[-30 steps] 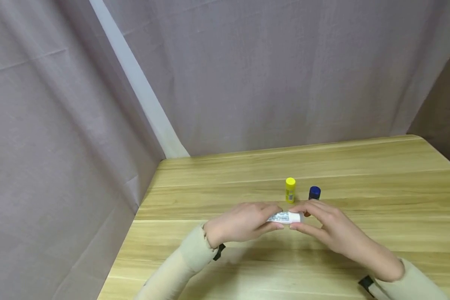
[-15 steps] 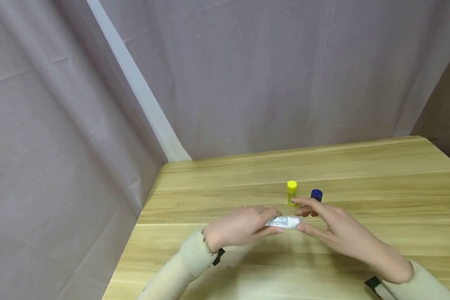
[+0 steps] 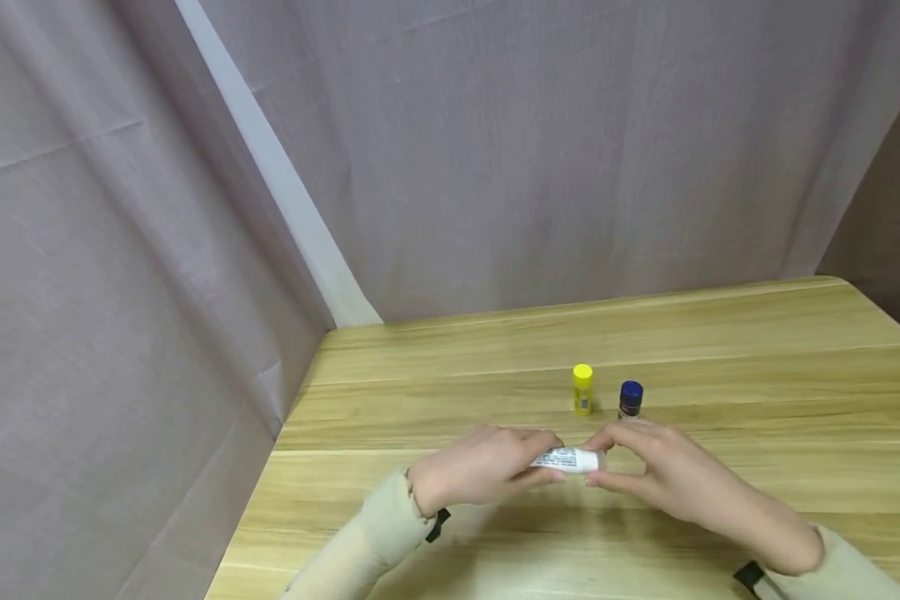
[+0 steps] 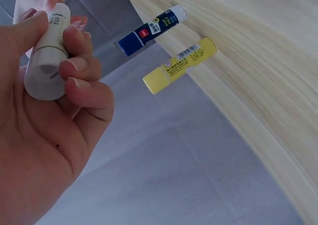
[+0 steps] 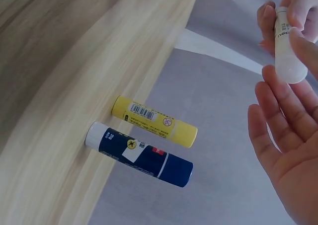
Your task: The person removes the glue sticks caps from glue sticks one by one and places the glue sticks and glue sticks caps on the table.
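The white tube runs lengthwise from the left hand, curled round one end, to the right hand, lightly pinching the other

Yellow glue stick upright on wooden table; navy glue stick standing nearby; greyish curtain behind

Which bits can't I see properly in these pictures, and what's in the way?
- Head view: the bottom of the blue stick, hidden behind the right hand.
- Head view: one end of the white stick, covered by the left hand.
- Head view: the writing on the white stick, too small to read.
- Right wrist view: part of the left hand, cut off by the picture's edge.
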Demonstrator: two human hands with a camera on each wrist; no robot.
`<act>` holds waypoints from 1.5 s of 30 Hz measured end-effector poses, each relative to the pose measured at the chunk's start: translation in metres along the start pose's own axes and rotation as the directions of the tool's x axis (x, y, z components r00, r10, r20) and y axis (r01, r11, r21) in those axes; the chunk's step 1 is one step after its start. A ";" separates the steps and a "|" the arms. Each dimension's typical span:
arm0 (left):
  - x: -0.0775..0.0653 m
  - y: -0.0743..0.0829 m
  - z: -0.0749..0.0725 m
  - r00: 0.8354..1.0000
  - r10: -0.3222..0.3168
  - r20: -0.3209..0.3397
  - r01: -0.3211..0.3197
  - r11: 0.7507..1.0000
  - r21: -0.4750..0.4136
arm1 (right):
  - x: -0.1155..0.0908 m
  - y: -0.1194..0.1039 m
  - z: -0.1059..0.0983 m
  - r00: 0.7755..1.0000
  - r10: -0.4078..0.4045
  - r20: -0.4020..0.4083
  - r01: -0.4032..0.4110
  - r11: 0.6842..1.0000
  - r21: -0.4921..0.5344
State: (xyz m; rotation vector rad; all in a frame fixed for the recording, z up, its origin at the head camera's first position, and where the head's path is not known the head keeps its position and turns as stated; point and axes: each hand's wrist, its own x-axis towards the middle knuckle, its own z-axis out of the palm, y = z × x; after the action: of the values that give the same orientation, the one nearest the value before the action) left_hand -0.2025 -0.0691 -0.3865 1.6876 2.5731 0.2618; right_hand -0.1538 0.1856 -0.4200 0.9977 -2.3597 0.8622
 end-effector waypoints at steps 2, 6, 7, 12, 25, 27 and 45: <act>0.001 0.001 0.002 1.000 0.012 -0.002 -0.012 1.000 0.005 | -0.003 -0.001 0.000 1.000 0.006 0.008 -0.006 1.000 -0.012; 0.005 0.003 0.008 0.999 0.052 -0.012 -0.052 0.999 0.015 | -0.010 -0.004 0.000 0.998 0.044 0.041 -0.043 0.999 -0.031; 0.005 0.004 0.009 0.998 0.059 -0.014 -0.059 0.998 0.014 | -0.010 -0.005 0.001 0.997 0.056 0.055 -0.054 0.998 -0.032; 0.002 0.003 0.010 0.999 0.053 -0.013 -0.053 0.999 -0.006 | -0.008 -0.007 0.001 0.989 0.095 0.114 -0.092 0.995 -0.029; 0.000 0.006 0.009 1.000 0.013 0.027 -0.013 1.000 -0.008 | -0.006 -0.004 0.004 0.994 0.035 0.106 -0.026 0.996 -0.088; 0.000 0.006 0.009 0.999 0.010 0.032 -0.010 1.000 -0.011 | -0.006 -0.004 0.003 0.995 0.029 0.095 -0.021 0.996 -0.088; -0.002 0.003 0.009 0.999 0.004 0.046 -0.003 0.999 -0.034 | -0.005 -0.009 0.007 0.985 0.050 0.165 -0.026 0.989 -0.145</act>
State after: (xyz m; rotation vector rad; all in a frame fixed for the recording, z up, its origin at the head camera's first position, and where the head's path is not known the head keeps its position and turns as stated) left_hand -0.1981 -0.0686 -0.3952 1.6668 2.5187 0.2612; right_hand -0.1450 0.1787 -0.4243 1.0054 -2.5492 0.6339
